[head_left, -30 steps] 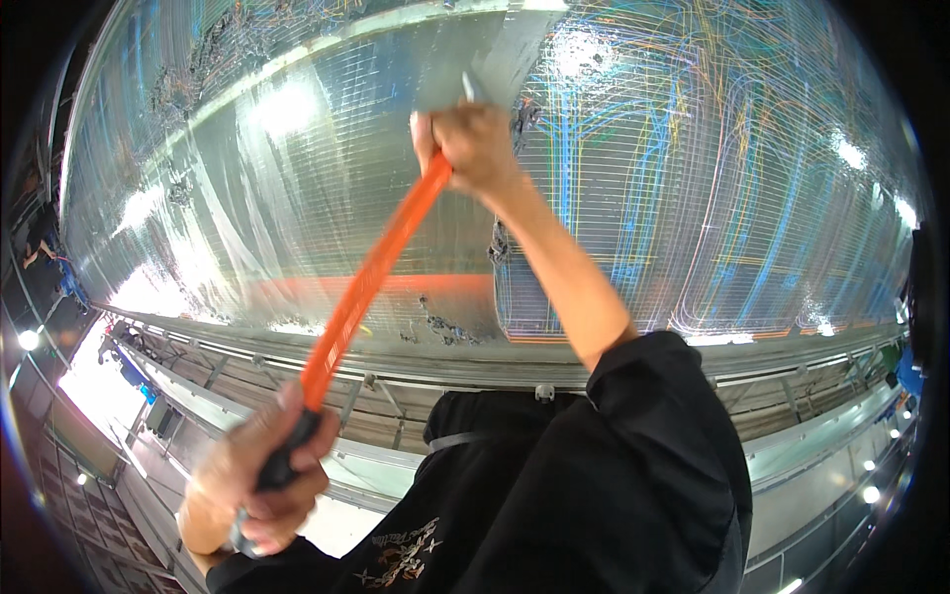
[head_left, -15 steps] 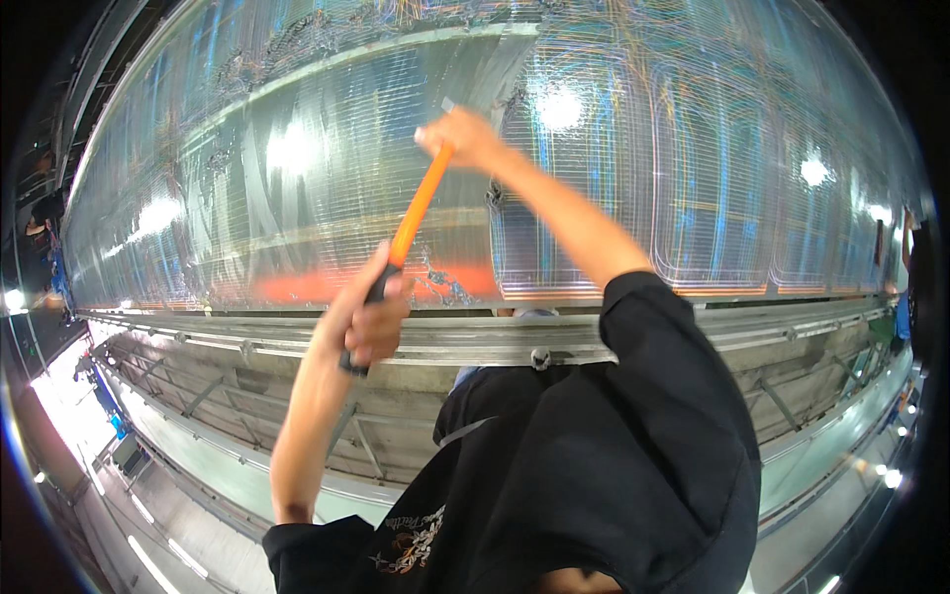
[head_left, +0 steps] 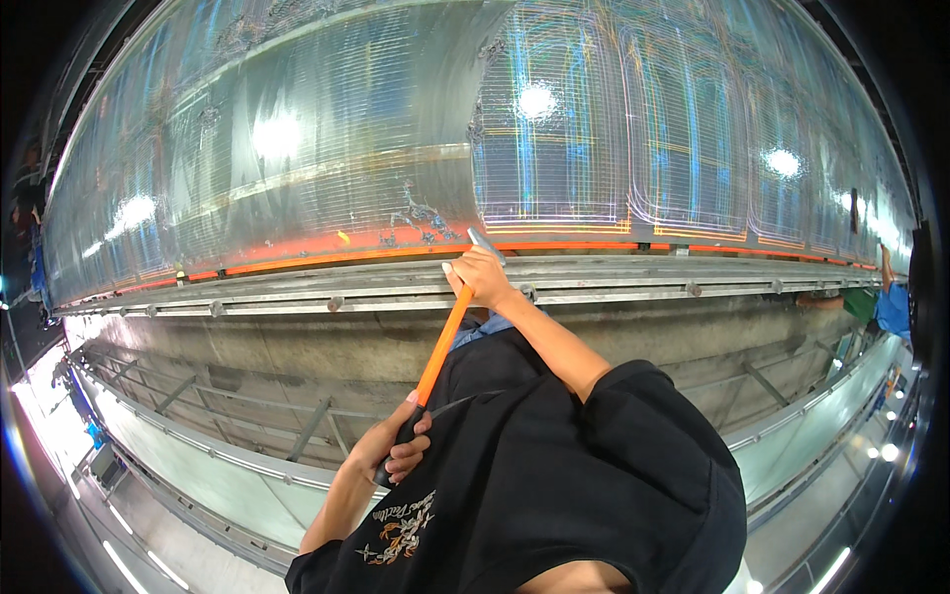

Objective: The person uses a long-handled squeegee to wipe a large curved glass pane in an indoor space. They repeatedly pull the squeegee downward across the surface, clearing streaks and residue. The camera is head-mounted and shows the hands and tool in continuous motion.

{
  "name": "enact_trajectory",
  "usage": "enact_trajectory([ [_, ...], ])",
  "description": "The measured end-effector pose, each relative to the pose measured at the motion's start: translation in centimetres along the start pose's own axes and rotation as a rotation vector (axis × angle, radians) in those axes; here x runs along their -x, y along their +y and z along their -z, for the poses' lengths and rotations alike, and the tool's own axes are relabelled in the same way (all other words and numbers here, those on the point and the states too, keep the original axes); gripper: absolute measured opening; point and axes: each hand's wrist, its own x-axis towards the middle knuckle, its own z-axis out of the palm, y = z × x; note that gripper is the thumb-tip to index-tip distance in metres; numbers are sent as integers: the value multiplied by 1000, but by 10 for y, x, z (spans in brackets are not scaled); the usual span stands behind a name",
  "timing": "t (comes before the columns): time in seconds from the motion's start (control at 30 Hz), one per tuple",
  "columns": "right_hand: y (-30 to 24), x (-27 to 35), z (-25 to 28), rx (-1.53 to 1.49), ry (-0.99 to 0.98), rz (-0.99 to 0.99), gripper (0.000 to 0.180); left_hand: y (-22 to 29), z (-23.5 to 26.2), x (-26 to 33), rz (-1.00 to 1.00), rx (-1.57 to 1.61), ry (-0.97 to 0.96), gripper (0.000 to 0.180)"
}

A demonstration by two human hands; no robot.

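Both my hands are closed round a long-handled scraper [head_left: 442, 346], orange along its shaft with a black grip. My left hand [head_left: 398, 443] wraps the black grip low down, close to my shirt. Farther up, my right hand [head_left: 479, 278] grasps the shaft just behind the small metal blade [head_left: 482, 241]. The blade is at the near edge of a large shiny panel [head_left: 346, 109]; whether it touches cannot be made out. Fine coloured lines cover the panel right of a ragged boundary, while the area left of it looks greyer and smeared. Dark crumpled scraps [head_left: 426, 220] lie near the orange edge band.
A metal rail [head_left: 396, 290] runs along the panel's near side, between it and my body. Behind me stands a metal frame [head_left: 313, 428] with a pale sheet. At the far right, part of another person in blue [head_left: 893, 309] shows beside the panel.
Both hands have drawn the scraper toward me, its blade passing from the middle of the panel to the near edge. My left hand has come down beside my shirt.
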Motion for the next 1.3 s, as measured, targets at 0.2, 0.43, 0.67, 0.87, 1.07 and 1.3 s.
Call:
enact_trajectory([
  [0.2, 21, -41, 1, -40, 1, -6, 35, 53, -33, 18, 34, 34, -18, 55],
  [0.43, 66, -128, -20, -89, 152, 3, 36, 183, -81, 54, 136, -107, 196, 55],
  [0.67, 131, -235, -2, -59, 224, -23, 38, 315, -141, 66, 220, -27, 293, 55],
  [0.87, 205, -339, 25, 45, 330, 6, 38, 401, -176, 62, 133, 14, 272, 57],
  [1.07, 317, -426, 94, 205, 379, 88, 41, 485, -198, -1, -115, -115, 151, 53],
  [1.3, 291, -411, 92, 257, -166, 49, 33, 413, -148, -34, -317, -22, -217, 46],
])
